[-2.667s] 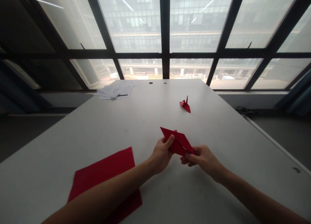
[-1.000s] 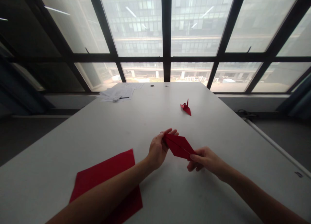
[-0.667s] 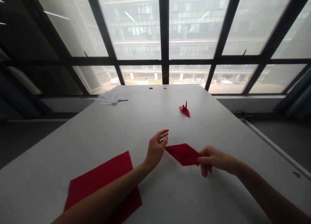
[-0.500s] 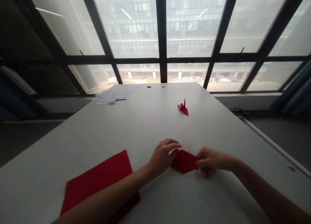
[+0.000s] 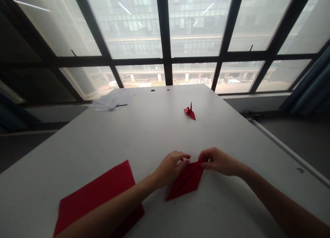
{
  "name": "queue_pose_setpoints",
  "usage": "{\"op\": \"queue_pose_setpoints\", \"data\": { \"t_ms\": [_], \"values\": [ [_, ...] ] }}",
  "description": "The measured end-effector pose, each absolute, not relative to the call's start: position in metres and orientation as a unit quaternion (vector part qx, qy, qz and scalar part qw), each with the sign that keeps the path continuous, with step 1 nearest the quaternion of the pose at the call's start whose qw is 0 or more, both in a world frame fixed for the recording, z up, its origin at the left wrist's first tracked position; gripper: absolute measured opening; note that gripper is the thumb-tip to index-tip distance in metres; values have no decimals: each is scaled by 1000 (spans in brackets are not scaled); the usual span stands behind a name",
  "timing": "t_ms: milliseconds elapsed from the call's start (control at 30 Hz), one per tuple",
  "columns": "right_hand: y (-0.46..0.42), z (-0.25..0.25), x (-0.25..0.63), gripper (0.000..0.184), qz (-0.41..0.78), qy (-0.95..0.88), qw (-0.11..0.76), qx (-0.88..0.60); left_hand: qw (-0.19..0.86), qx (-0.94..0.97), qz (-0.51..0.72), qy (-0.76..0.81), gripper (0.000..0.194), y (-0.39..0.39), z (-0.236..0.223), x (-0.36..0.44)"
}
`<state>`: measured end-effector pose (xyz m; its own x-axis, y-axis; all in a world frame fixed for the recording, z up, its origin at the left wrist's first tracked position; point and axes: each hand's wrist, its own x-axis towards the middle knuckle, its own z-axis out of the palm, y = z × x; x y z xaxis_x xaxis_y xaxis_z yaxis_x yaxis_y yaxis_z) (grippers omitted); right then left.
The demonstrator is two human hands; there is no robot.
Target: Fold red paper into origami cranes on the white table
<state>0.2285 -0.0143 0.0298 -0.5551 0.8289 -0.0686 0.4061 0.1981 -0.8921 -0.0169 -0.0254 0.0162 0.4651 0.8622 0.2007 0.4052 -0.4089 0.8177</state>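
A folded piece of red paper [image 5: 189,181], kite-like with a crease along its middle, is between my hands near the table's front. My right hand [image 5: 218,161] pinches its upper right corner between thumb and fingers. On its upper left edge, my left hand [image 5: 170,167] has its thumb against the paper and its fingers curled beyond. Part of the paper is hidden behind that hand. Under my left forearm lies a flat red sheet of paper [image 5: 100,184], partly covered by the arm. Farther off, a red origami crane [image 5: 190,113] stands on the table.
The white table [image 5: 123,134] reaches to the windows [image 5: 196,24]. Loose white papers [image 5: 110,99] with a dark pen [image 5: 121,105] lie at its far left. Dark round holes [image 5: 152,90] mark the far edge. A blue curtain [image 5: 306,86] hangs at right.
The folded paper has turned, so a long point now faces down and left. My right hand has moved up and left with its corner. The whole view has shifted slightly.
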Motion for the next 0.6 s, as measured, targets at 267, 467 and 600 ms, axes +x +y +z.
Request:
{"op": "queue_pose_setpoints", "data": {
  "t_ms": [267,467,600],
  "values": [
    [-30,27,196,32,547,-587,396,-446,525,644,335,445,26,-29,15,-13],
    [-37,22,185,25,565,-579,397,-434,603,559,373,430,27,-34,18,-8],
    [-39,19,184,23,541,-620,360,-440,652,519,384,398,32,-34,20,-7]
  ]
}}
